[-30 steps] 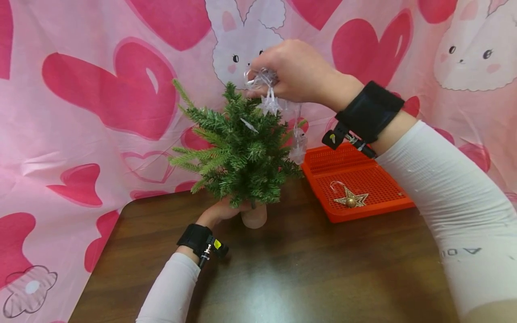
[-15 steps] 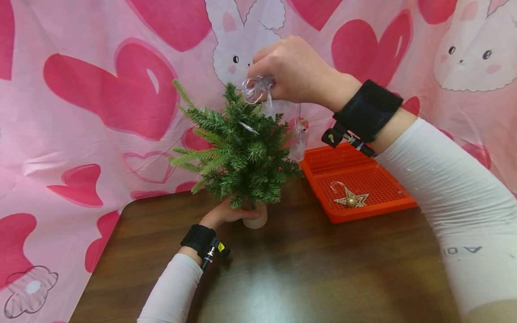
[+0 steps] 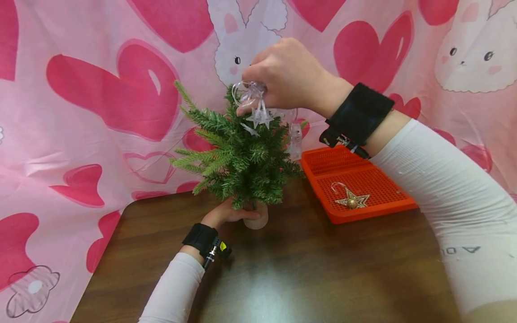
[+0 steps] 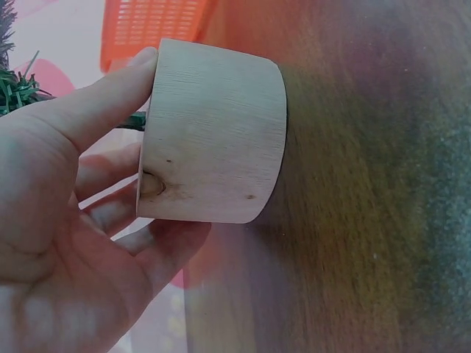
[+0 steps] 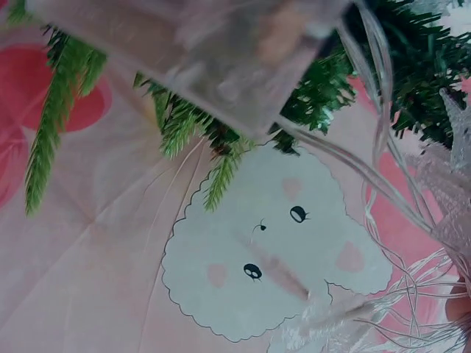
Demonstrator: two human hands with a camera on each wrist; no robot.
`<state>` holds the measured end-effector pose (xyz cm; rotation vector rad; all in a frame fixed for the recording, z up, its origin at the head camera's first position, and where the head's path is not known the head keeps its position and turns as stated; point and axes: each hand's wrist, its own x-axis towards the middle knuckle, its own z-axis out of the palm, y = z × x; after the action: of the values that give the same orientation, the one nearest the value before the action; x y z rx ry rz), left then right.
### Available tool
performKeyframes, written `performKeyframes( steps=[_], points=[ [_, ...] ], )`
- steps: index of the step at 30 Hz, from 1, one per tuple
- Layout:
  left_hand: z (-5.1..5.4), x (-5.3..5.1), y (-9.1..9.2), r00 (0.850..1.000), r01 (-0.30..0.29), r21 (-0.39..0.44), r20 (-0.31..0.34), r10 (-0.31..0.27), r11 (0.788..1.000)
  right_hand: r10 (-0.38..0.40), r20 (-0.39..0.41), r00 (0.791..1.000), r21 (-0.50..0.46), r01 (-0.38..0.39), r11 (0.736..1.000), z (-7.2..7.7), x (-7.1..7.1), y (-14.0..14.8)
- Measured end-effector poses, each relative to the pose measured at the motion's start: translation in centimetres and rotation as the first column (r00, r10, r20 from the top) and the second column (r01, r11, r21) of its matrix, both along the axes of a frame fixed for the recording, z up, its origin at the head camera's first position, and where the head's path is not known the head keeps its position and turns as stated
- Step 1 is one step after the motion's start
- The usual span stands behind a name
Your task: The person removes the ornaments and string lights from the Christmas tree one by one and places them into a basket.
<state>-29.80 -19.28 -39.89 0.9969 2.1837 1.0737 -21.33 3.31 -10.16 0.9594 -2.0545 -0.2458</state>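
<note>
A small artificial Christmas tree (image 3: 246, 157) stands upright on the table in a round wooden base (image 4: 213, 132). My left hand (image 3: 228, 211) holds that base from the left, its thumb along the top rim and its fingers round the far side. Over the treetop, my right hand (image 3: 288, 76) pinches a bundle of clear string lights (image 3: 252, 95). Star-shaped lights (image 3: 260, 117) dangle from the bundle in front of the upper branches. Below the right hand hangs a clear battery box (image 3: 296, 140), seen blurred and close in the right wrist view. Loops of clear wire (image 5: 383, 173) run beside it.
To the right of the tree sits an orange plastic basket (image 3: 363, 208). In it lies a gold star ornament (image 3: 352, 200) with a looped thread. A pink curtain (image 3: 97, 143) printed with hearts and rabbits hangs behind the brown wooden table (image 3: 323, 269).
My right hand has shifted left and slightly down with the string lights, bringing the stars lower against the tree. The left thumb has come into view across the front of the base.
</note>
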Motion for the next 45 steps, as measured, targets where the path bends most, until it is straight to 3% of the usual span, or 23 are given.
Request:
performKeyframes(
  steps=[2, 6, 11, 14, 20, 25, 29, 35, 40, 42, 45],
  points=[
    [0.1, 0.1, -0.1, 1.000, -0.016, -0.022, 0.014, 0.017, 1.000, -0.051, 0.008, 0.999, 0.005, 0.051, 0.999, 0.1, 0.1, -0.3],
    [0.2, 0.0, 0.0, 1.000, 0.007, -0.004, -0.014, -0.007, 1.000, -0.152, 0.017, 0.988, 0.023, 0.152, 0.988, 0.5, 0.1, -1.2],
    [0.5, -0.1, 0.2, 0.994, 0.050, 0.043, -0.098, -0.046, 0.998, -0.235, 0.074, 0.969, 0.006, 0.235, 0.972, 1.1, 0.2, -2.3],
    [0.6, -0.3, 0.5, 0.983, 0.091, 0.070, -0.165, -0.078, 0.993, -0.293, 0.138, 0.946, -0.019, 0.298, 0.954, 1.8, 0.1, -3.1],
    [0.7, -0.5, 0.9, 0.961, 0.124, 0.052, -0.256, -0.106, 0.991, -0.431, 0.273, 0.860, -0.026, 0.455, 0.890, 3.3, -0.4, -3.9],
    [0.8, -0.5, 1.1, 0.964, 0.121, 0.036, -0.242, -0.109, 0.992, -0.496, 0.372, 0.785, -0.051, 0.550, 0.833, 3.9, -1.4, -3.6],
    [1.0, -0.4, 1.0, 0.971, 0.106, 0.022, -0.219, -0.099, 0.994, -0.500, 0.438, 0.747, -0.131, 0.603, 0.787, 4.4, -2.2, -2.9],
    [0.8, -0.5, 1.1, 0.975, 0.097, 0.037, -0.204, -0.087, 0.995, -0.517, 0.441, 0.734, -0.196, 0.641, 0.742, 4.7, -3.1, -1.9],
    [0.6, -0.5, 1.2, 0.982, 0.113, 0.088, -0.164, -0.097, 0.990, -0.483, 0.511, 0.711, -0.274, 0.667, 0.693, 4.7, -3.3, -1.0],
    [0.6, -0.5, 1.1, 0.985, 0.105, 0.082, -0.148, -0.092, 0.991, -0.441, 0.541, 0.716, -0.290, 0.651, 0.701, 4.7, -3.2, -0.7],
    [0.5, -0.6, 1.0, 0.987, 0.079, 0.046, -0.142, -0.072, 0.996, -0.392, 0.564, 0.727, -0.270, 0.611, 0.744, 4.6, -3.0, -0.1]
  ],
)
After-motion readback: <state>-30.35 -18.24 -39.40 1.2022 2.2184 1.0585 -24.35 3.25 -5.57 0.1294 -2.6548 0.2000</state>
